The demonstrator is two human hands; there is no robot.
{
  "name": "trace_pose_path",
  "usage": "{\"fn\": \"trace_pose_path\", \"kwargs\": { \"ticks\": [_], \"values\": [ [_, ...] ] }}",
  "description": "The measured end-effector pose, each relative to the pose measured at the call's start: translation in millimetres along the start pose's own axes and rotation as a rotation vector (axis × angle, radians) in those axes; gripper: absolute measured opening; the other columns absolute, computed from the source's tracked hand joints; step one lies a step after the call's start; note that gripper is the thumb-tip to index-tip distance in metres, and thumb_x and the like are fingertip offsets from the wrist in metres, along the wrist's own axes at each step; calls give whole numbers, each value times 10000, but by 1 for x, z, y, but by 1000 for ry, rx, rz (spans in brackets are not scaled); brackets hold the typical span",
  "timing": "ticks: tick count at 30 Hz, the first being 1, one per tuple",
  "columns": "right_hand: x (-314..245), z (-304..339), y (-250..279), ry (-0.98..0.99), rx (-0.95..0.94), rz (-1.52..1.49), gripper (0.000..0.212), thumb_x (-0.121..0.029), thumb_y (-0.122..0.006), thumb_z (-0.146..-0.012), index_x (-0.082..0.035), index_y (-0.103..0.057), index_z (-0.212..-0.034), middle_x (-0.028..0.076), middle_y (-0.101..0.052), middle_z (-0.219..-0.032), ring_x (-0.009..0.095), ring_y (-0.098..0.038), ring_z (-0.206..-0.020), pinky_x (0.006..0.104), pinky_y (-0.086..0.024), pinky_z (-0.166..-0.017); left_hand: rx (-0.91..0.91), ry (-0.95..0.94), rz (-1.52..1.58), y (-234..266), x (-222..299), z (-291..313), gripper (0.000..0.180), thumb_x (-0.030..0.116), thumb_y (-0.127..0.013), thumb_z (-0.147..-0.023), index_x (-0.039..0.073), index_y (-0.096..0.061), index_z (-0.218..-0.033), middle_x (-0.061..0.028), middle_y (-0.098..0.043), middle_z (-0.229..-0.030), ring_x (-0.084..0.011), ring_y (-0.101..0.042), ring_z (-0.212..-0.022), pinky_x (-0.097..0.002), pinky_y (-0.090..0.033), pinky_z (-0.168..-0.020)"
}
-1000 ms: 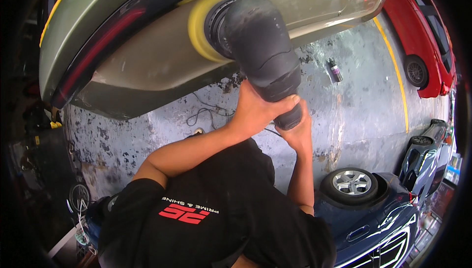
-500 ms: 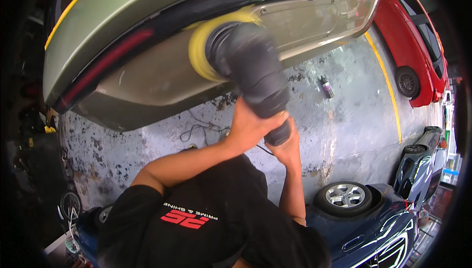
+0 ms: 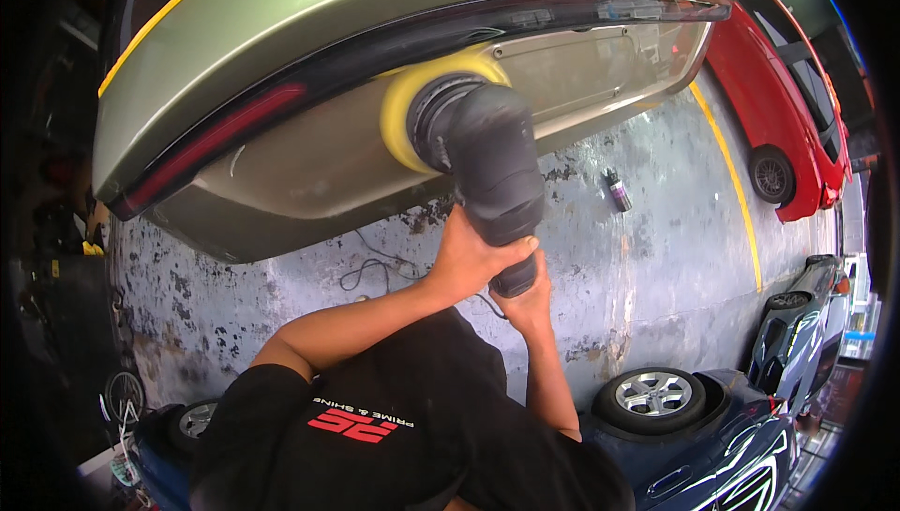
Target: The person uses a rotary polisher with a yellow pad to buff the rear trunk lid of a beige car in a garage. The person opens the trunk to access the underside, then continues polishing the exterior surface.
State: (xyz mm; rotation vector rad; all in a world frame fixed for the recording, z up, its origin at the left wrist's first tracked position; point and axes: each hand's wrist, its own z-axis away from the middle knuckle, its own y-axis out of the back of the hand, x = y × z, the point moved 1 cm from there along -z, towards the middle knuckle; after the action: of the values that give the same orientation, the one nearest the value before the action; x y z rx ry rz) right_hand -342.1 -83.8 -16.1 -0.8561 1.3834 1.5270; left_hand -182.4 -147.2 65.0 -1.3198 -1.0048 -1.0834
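Black shirt at the bottom edge, both forearms reaching up from it. Left hand wrapped tight around the dark body of a polisher; right hand just below, grip closed on the tail end of the handle. Round yellow pad pressed flat against the rear of an olive-green car, under the dark light strip. Compared with half a second ago, polisher shifted slightly right along the panel. Farther off: small bottle on the stained concrete floor, red car beyond.
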Motion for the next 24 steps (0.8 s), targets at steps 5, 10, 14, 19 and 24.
{"fn": "trace_pose_path", "kwargs": {
  "ticks": [5,10,14,19,24],
  "values": [
    [10,17,-23,2,-12,-93,720,-110,-890,-711,-49,-544,-1339,159,-709,-1160,269,-702,-1066,403,-555,-923,-50,45,-139,15,-31,18,577,109,-883,-790,-7,-603,-1281,-111,-708,-1179,-177,-667,-1060,-364,-542,-966],
    [20,36,-59,59,-54,-19,783,-124,-907,-730,-86,-512,-1405,209,-749,-1163,328,-753,-1095,433,-582,-909,-16,89,-72,55,-20,52,583,116,-904,-780,6,-634,-1285,-103,-700,-1223,-202,-667,-1127,-383,-535,-1006],
    [10,41,-89,192,-230,100,763,-142,-871,-769,-142,-500,-1436,244,-732,-1140,449,-729,-1039,491,-602,-857,-78,25,-45,120,-28,94,576,70,-843,-859,23,-576,-1368,-95,-638,-1331,-186,-618,-1214,-367,-507,-1053],
    [24,55,-103,214,-190,81,739,-136,-856,-794,-122,-506,-1445,235,-723,-1225,429,-725,-1096,472,-596,-916,-9,55,-85,120,-30,105,558,88,-863,-844,28,-598,-1331,-85,-653,-1283,-183,-631,-1188,-374,-514,-1045],
    [44,85,-106,123,-49,-33,832,-149,-949,-752,-62,-493,-1442,178,-725,-1209,255,-711,-1125,397,-557,-967,-98,190,-116,107,-38,100,611,137,-945,-779,22,-630,-1291,-70,-681,-1240,-176,-639,-1144,-379,-522,-1025]
  ]
}}
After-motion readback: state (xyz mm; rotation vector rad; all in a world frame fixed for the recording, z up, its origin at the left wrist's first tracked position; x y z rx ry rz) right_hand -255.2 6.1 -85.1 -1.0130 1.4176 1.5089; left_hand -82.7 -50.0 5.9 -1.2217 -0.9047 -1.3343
